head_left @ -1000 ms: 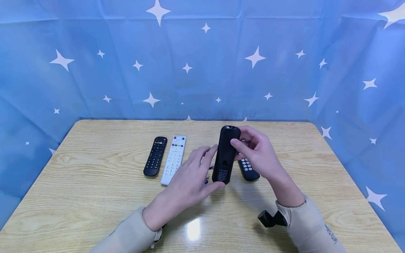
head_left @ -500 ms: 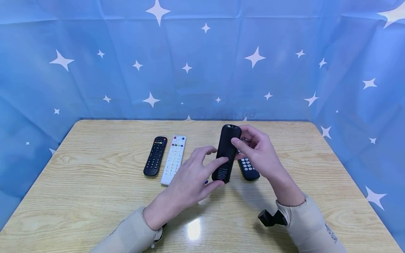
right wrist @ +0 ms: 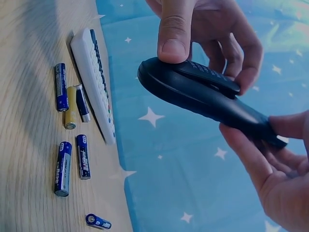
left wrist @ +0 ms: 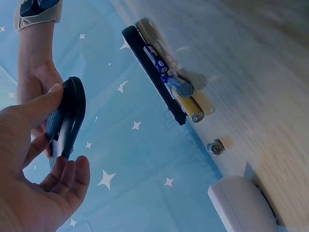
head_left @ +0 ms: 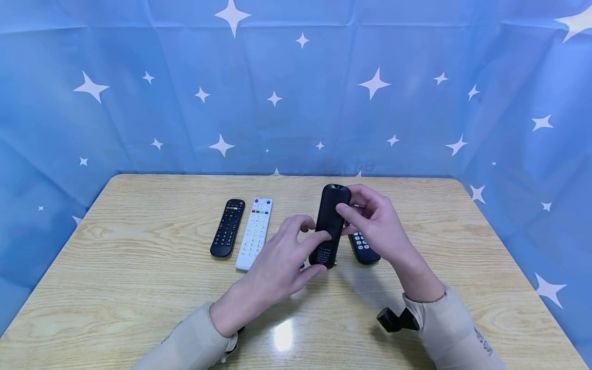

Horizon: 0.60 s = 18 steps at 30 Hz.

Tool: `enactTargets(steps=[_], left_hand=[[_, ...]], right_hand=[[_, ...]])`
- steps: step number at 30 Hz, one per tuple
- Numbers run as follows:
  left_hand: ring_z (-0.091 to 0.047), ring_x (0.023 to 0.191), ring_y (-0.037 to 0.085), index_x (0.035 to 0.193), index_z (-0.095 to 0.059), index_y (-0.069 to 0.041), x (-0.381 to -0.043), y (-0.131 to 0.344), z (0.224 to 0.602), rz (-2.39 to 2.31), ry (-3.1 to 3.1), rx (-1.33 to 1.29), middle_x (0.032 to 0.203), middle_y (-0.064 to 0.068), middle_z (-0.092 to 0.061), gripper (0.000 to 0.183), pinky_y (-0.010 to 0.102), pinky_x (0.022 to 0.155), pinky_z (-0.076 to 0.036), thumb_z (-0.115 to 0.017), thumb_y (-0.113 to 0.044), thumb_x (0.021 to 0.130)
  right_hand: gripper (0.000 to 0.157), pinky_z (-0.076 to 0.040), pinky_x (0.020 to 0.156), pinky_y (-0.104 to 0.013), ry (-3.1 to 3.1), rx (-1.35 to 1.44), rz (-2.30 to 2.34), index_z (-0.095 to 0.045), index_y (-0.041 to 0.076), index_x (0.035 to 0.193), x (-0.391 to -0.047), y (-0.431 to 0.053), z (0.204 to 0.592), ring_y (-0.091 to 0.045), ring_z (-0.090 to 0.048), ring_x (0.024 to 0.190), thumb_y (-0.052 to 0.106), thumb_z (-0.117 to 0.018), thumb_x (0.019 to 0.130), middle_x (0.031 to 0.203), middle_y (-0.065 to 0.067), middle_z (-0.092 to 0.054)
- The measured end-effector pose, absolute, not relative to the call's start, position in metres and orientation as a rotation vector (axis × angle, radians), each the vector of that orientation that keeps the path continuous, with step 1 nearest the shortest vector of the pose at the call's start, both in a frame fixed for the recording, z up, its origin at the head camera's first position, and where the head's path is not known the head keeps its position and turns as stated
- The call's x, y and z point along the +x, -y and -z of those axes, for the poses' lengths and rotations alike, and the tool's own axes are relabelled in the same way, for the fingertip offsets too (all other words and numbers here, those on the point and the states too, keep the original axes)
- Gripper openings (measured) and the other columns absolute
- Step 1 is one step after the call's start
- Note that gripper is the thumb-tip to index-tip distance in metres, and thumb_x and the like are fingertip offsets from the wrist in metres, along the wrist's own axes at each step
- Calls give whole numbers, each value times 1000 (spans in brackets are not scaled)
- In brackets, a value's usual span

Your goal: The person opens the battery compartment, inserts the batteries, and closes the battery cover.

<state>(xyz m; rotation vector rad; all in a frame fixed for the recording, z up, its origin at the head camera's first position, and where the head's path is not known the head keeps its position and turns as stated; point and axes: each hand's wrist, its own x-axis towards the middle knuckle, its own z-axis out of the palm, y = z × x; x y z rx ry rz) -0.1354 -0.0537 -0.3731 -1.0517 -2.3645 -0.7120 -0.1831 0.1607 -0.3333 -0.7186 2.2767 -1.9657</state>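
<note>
My right hand [head_left: 381,226] holds a black remote control [head_left: 333,208] by its upper end, thumb on its back, which faces up. At the lower end is my left hand [head_left: 275,259], its index finger on the back and its thumb at the bottom edge. In the right wrist view the battery cover [right wrist: 205,75] stands partly lifted from the remote, a dark gap under it. The left thumb and index finger pinch this cover at its two ends. In the left wrist view the remote appears edge-on, above the table.
Several loose batteries [right wrist: 63,169] lie on the wooden table [head_left: 139,288], mostly hidden by my left hand in the head view. A white remote [head_left: 254,234] and a black remote [head_left: 227,228] lie to the left. Behind my right hand is another black remote [head_left: 363,249].
My left index finger has come from beside the remote onto its back, over the battery cover. The right hand keeps its hold, and the remote has barely shifted.
</note>
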Motion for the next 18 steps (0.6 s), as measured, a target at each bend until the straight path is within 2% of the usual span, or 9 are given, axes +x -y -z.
enactTargets(steps=[18], left_hand=[[-54,104,18,118,-57,-10,-136,50,372,608,2293,-1165,113,6,-54,49,30,87,-49,-82,-20,77]], right_hand=[[26,-56,62,-46,-2248,-688,1974,-56,-1,119,-185,-160,336,-33,-66,83,11,-58,97,107,-18,-64]])
